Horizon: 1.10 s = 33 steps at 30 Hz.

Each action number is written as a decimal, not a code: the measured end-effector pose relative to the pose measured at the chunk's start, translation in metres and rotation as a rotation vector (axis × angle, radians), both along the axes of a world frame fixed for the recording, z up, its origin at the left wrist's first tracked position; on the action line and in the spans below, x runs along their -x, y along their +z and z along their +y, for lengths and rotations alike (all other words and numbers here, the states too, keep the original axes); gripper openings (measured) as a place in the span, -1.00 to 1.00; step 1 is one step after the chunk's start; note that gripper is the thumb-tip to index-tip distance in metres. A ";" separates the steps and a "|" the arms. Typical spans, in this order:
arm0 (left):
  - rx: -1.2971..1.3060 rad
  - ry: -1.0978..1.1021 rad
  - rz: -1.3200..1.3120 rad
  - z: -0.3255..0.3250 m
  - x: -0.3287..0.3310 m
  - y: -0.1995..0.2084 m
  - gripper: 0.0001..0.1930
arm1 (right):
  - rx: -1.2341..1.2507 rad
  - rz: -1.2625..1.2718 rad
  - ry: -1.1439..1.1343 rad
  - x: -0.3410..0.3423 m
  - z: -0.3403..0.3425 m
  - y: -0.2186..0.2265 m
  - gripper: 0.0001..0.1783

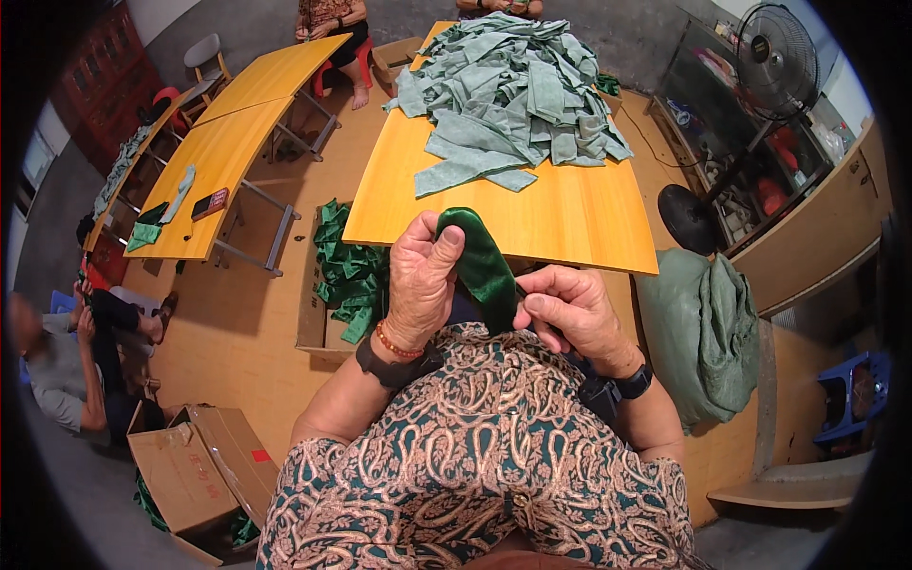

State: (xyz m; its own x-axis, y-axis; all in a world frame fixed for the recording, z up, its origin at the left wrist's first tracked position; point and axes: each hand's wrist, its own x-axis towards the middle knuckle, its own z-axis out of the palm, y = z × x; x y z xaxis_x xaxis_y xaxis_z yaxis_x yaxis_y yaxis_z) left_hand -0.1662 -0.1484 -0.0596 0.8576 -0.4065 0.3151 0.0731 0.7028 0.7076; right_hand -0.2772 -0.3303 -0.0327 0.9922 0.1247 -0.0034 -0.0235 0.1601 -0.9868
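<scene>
A strip of shiny dark green fabric [483, 268] with a rounded upper end is held up in front of my lap. My left hand [422, 277] grips its upper left edge, thumb on the front and fingers behind. Closer to the strip's lower right edge, my right hand [573, 312] is closed in a pinch; something thin and dark shows at its fingertips, too small to make out. Beyond my hands, a large heap of pale green cloth pieces [518, 90] covers the far part of the yellow table [608, 214].
An open carton [312, 313] of dark green pieces stands left of the table. Another carton [195, 470] is at lower left, near a seated person [71, 370]. At right are a green sack [698, 337] and a fan [777, 62]. More yellow tables [185, 185] stand left.
</scene>
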 end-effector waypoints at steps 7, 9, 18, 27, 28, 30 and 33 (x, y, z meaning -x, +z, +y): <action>-0.201 0.014 -0.096 0.006 0.001 -0.009 -0.77 | -0.204 -0.040 -0.015 -0.007 -0.002 -0.010 -0.75; -0.174 0.024 -0.089 -0.002 0.013 0.001 -0.78 | -0.214 -0.013 0.005 -0.009 0.003 -0.007 -0.76; 0.123 0.002 0.031 0.003 0.000 0.004 -0.82 | -0.240 0.041 0.117 -0.009 -0.009 -0.014 -0.76; 0.016 -0.110 0.006 0.004 0.006 0.002 -0.89 | -0.357 0.024 0.163 -0.019 -0.002 -0.014 -0.75; 0.013 -0.127 0.003 0.004 0.006 0.001 -0.89 | -0.386 0.023 0.179 -0.020 -0.001 -0.016 -0.75; 0.017 -0.087 0.005 0.005 0.005 -0.001 -0.88 | -0.430 0.039 0.202 -0.022 0.000 -0.018 -0.75; 0.074 -0.023 0.042 0.006 0.008 0.012 -0.86 | -0.438 0.082 0.213 -0.018 -0.004 -0.021 -0.75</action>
